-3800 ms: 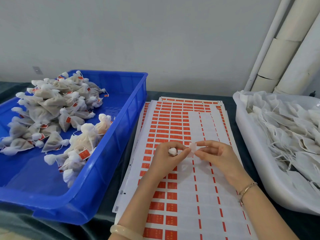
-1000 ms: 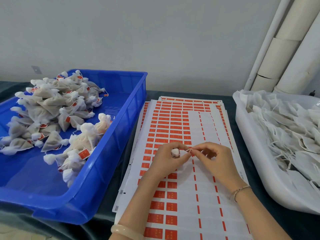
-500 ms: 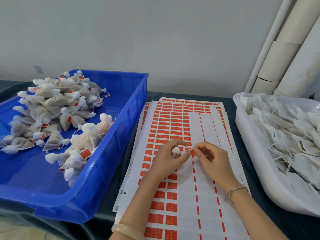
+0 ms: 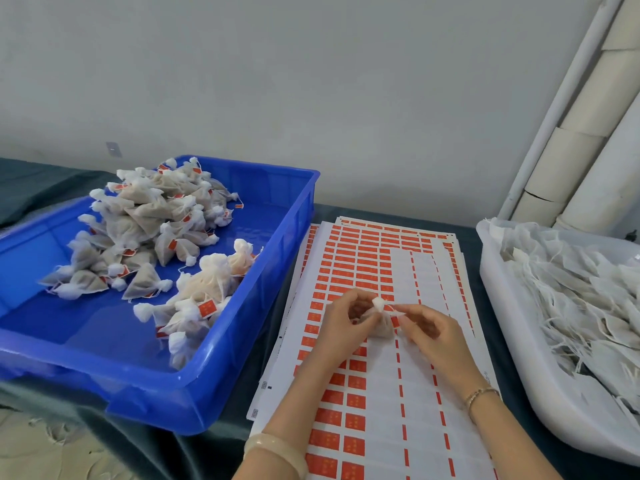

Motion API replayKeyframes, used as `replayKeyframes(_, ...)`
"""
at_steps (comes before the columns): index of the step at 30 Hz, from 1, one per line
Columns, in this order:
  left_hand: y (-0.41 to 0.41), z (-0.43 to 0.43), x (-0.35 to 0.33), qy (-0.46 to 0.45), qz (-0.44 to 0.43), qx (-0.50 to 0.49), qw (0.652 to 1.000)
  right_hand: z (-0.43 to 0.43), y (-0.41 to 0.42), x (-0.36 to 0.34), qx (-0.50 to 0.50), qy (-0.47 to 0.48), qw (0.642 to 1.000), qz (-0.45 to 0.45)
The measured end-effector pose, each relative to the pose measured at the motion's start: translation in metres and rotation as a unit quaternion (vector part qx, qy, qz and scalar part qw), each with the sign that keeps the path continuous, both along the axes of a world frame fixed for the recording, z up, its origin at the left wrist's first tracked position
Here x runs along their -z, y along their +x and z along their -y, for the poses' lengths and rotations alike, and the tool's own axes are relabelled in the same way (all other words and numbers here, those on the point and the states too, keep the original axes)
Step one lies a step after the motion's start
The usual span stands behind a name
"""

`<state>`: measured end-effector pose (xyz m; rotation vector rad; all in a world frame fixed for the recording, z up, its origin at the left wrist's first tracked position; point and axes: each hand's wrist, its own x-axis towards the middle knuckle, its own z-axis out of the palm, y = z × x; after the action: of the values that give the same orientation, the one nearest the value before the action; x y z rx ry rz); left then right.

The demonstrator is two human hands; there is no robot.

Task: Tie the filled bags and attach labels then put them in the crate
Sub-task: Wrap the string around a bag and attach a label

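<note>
Small filled bag (image 4: 381,322), at 6 o'clock in the head view, is held just above the label sheets (image 4: 427,271). Left hand (image 4: 349,320), at 9 o'clock of the bag, grips its gathered neck with curled fingers. Right hand (image 4: 431,336), at 3 o'clock of the bag, pinches a thin drawstring (image 4: 394,308) between thumb and fingertip; the drawstring runs from the bag's white top knot. Whether a label is already on this bag cannot be told.

Label sheets: stacked white sheets with rows of red labels, many columns already bare. Blue crate (image 4: 194,386), at 9 o'clock of the bag, touches the sheets' edge and holds a heap of tied bags (image 4: 152,230) bearing red labels. White tub (image 4: 502,306), at 3 o'clock, holds loose white bags (image 4: 571,292) with trailing strings. White pipes (image 4: 588,133) stand at 1 o'clock.
</note>
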<state>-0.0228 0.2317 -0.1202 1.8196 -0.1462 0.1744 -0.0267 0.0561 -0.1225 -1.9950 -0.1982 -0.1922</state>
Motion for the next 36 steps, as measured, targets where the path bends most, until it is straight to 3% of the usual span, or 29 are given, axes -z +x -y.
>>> replayKeyframes(11,-0.031,-0.003,-0.026,0.090,0.034,-0.014,0.995,-0.019,-0.008,-0.024,-0.041,-0.112,0.993,0.018)
replayKeyframes(17,-0.088,-0.037,-0.080,0.092,0.118,-0.100,0.984,-0.067,-0.032,-0.086,-0.087,-0.053,0.988,0.113)
replayKeyframes(21,-0.113,-0.087,-0.120,0.166,0.178,-0.168,0.955,-0.119,-0.041,-0.120,-0.142,0.004,0.976,0.164)
replayKeyframes(24,-0.109,-0.124,-0.138,0.254,0.201,-0.275,0.905,-0.160,-0.039,-0.127,-0.168,0.019,0.969,0.178)
replayKeyframes(26,-0.104,-0.143,-0.142,0.284,0.183,-0.336,0.879,-0.187,-0.035,-0.126,-0.174,0.005,0.967,0.186)
replayKeyframes(33,-0.085,-0.171,-0.133,0.318,0.037,-0.292,0.901,-0.226,-0.015,-0.118,-0.181,-0.132,0.965,0.133)
replayKeyframes(36,-0.084,-0.161,-0.125,0.324,-0.002,-0.277,0.905,-0.215,-0.022,-0.109,-0.164,-0.137,0.966,0.143)
